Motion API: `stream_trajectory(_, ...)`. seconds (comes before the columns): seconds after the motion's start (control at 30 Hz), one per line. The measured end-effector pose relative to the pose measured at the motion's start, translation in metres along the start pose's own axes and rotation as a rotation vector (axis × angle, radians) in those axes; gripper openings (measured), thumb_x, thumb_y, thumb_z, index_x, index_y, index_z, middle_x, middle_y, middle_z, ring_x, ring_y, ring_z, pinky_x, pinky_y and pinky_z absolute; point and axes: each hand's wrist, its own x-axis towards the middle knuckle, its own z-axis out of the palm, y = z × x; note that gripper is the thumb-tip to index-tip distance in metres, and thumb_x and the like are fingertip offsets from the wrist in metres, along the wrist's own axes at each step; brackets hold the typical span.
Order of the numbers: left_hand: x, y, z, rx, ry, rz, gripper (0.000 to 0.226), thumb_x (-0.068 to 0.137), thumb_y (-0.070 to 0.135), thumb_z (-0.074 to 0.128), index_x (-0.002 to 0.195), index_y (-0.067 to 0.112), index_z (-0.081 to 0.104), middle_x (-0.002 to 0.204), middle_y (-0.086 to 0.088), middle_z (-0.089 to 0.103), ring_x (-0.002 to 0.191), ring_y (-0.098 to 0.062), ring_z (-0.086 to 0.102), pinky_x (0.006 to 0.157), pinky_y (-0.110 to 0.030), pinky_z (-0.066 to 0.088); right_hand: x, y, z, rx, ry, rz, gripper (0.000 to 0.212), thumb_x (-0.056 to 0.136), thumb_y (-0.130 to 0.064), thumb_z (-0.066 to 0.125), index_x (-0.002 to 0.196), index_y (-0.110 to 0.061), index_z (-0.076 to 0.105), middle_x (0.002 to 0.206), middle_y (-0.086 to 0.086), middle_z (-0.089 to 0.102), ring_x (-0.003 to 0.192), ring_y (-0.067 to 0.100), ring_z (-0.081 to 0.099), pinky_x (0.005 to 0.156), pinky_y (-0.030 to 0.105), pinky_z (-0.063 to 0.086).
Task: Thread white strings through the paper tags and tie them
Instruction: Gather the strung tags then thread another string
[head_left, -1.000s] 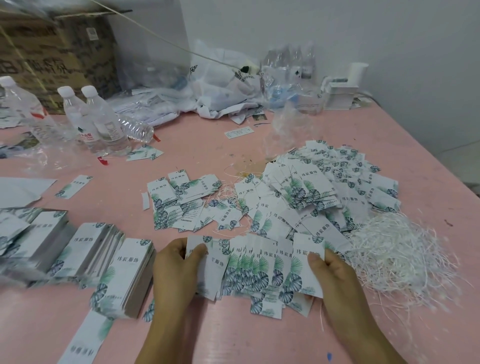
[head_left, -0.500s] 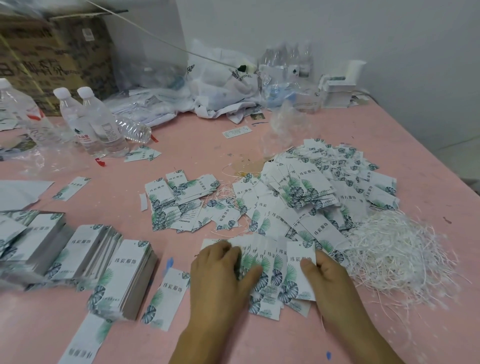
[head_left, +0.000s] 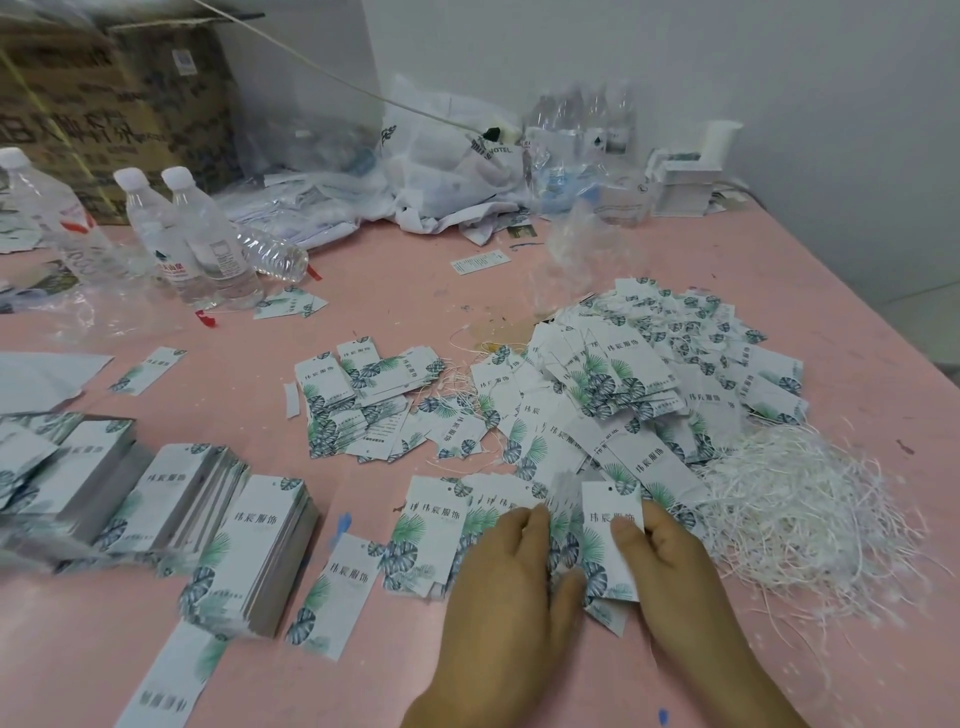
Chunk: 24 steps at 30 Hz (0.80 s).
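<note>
- My two hands lie at 6 o'clock on the pink table (head_left: 395, 291); my left hand (head_left: 506, 587) lies flat, fingers together, pressing a fanned row of paper tags (head_left: 436, 525)
- My right hand (head_left: 670, 566) pins one tag (head_left: 608, 540) under its thumb, fingers loosely bent; whether it pinches it I cannot tell
- The white strings (head_left: 800, 499) form one loose tangle at 3 o'clock, just beside my right hand
- One big heap of tags (head_left: 639, 384) at 1 o'clock; three neat stacks (head_left: 171, 499) at 9 o'clock
- Three upright water bottles (head_left: 202, 239) at 10 o'clock, a fourth lying down beside them
</note>
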Motion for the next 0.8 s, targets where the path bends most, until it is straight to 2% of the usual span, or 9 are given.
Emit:
stream_trajectory(0.1,0.001,0.0,-0.006,0.054,0.118,0.027,0.057,0.09,0.058,0.04,0.125,0.018,0.063,0.122,0.002,0.06,0.112,-0.021,0.053,0.093,-0.034,0.044,-0.002,-0.001,0.0,-0.022,0.001,-0.01,0.016,0.097,-0.03,0.05,0.093,-0.02,0.061,0.082,0.006,0.068,0.076,0.021,0.063,0.066,0.034,0.049)
stream_trajectory(0.17,0.002,-0.013,-0.015,-0.011,0.234,-0.088,0.046,0.094,0.05,0.044,0.128,0.024,0.059,0.129,0.004,0.056,0.118,-0.016,0.048,0.1,-0.03,0.038,-0.005,-0.002,0.0,-0.021,-0.001,-0.028,0.021,0.097,-0.036,0.047,0.093,-0.019,0.06,0.08,0.01,0.065,0.074,0.027,0.06,0.061,0.033,0.046)
stream_trajectory(0.23,0.002,-0.033,-0.027,-0.024,0.312,-0.256,0.046,0.094,0.039,0.053,0.138,0.025,0.047,0.138,0.005,0.047,0.124,-0.012,0.04,0.104,-0.027,0.033,-0.006,-0.003,0.0,-0.03,0.006,-0.048,0.023,0.097,-0.038,0.046,0.091,-0.021,0.059,0.075,0.01,0.063,0.069,0.028,0.058,0.056,0.03,0.042)
stream_trajectory(0.3,0.004,-0.05,-0.035,0.048,0.273,-0.369,0.058,0.092,0.034,0.059,0.144,0.017,0.041,0.14,-0.002,0.048,0.125,-0.02,0.041,0.103,-0.033,0.036,-0.006,-0.002,0.0,-0.063,0.013,-0.07,0.022,0.098,-0.038,0.045,0.087,-0.023,0.057,0.069,0.007,0.06,0.056,0.018,0.052,0.051,0.024,0.039)
stream_trajectory(0.37,0.007,-0.052,-0.038,0.099,0.179,-0.427,0.057,0.091,0.034,0.058,0.142,0.016,0.04,0.134,-0.003,0.053,0.119,-0.024,0.044,0.096,-0.037,0.04,-0.006,-0.001,0.001,-0.101,-0.003,-0.096,0.023,0.098,-0.04,0.043,0.085,-0.024,0.053,0.064,0.009,0.054,0.051,0.011,0.043,0.051,0.027,0.036)
stream_trajectory(0.5,0.013,-0.047,-0.032,0.049,0.132,-0.401,0.039,0.089,0.024,0.06,0.125,0.018,0.046,0.113,0.0,0.058,0.1,-0.02,0.044,0.077,-0.034,0.038,-0.008,-0.003,0.005,-0.126,-0.024,-0.115,0.034,0.091,-0.054,0.036,0.087,-0.024,0.051,0.073,0.017,0.057,0.065,0.031,0.051,0.056,0.031,0.036)
stream_trajectory(0.67,0.015,-0.041,-0.032,-0.021,0.145,-0.367,0.02,0.086,0.023,0.061,0.099,0.021,0.047,0.097,0.001,0.053,0.096,-0.025,0.049,0.072,-0.035,0.036,-0.007,-0.002,0.003,-0.165,-0.022,-0.105,0.041,0.087,-0.058,0.034,0.088,-0.022,0.052,0.077,0.018,0.061,0.071,0.033,0.057,0.059,0.039,0.047)
stream_trajectory(0.73,0.01,-0.04,-0.036,-0.035,0.164,-0.376,0.036,0.089,0.032,0.063,0.122,0.022,0.051,0.121,0.003,0.052,0.114,-0.02,0.047,0.089,-0.032,0.041,-0.008,-0.002,0.004,-0.171,-0.028,-0.1,0.045,0.086,-0.059,0.033,0.089,-0.02,0.053,0.077,0.019,0.061,0.071,0.034,0.057,0.061,0.042,0.05)
stream_trajectory(0.8,0.004,-0.039,-0.051,-0.062,0.242,-0.381,0.055,0.091,0.036,0.062,0.141,0.02,0.044,0.14,0.005,0.046,0.124,-0.015,0.043,0.099,-0.029,0.039,-0.009,-0.005,0.005,-0.158,-0.022,-0.105,0.044,0.086,-0.06,0.033,0.088,-0.021,0.053,0.078,0.019,0.061,0.07,0.033,0.057,0.058,0.037,0.046)
